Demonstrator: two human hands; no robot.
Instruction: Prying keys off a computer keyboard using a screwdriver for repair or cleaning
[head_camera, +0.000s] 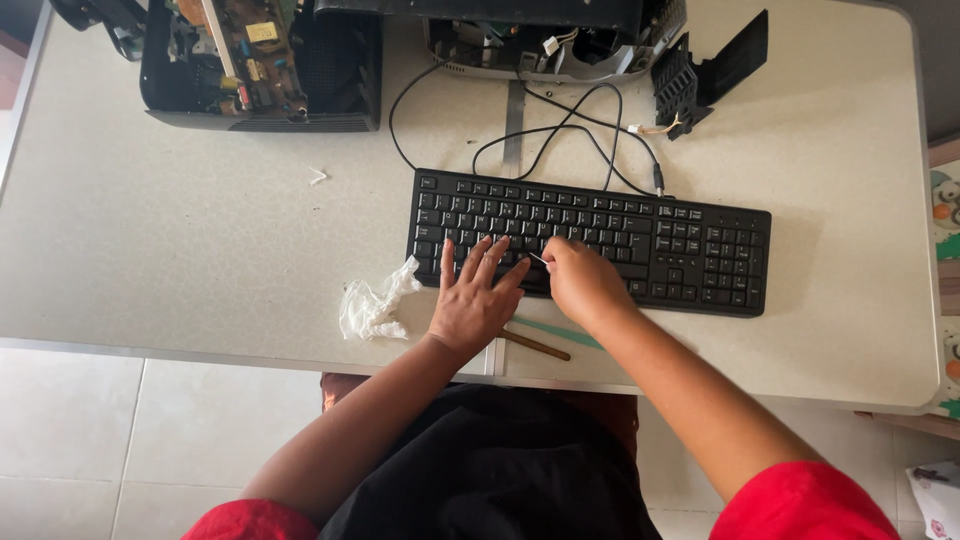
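Nearest the camera: red sleeves and a black lap, both forearms reaching up over the table edge. Left hand lies flat, fingers spread and open, palm down on the lower rows of the black keyboard, holding nothing. Right hand sits just beside it, touching the keyboard's lower middle, fingers curled closed around a thin pale stick (too small to tell what kind), whose tip pokes out toward the left hand's fingertips, over the keys. Just under the two wrists, on the pale tabletop, lie a thin brown stick and a flat green strip, partly hidden by the right forearm. To the outside of the left hand, near but apart from it, a crumpled white tissue or plastic wrap rests by the keyboard's lower left corner. The keyboard stretches away from the right hand toward its number pad, lying slightly askew on the table. Beyond the hands, the keyboard's black cable loops across the table past the top edge of the keys. Farther still, beyond the left hand, an opened black casing showing a circuit board; straight beyond the grip, a light-coloured opened device with wires; beyond the right hand, a loose black plastic part. A small white scrap lies well apart, beyond the tissue.
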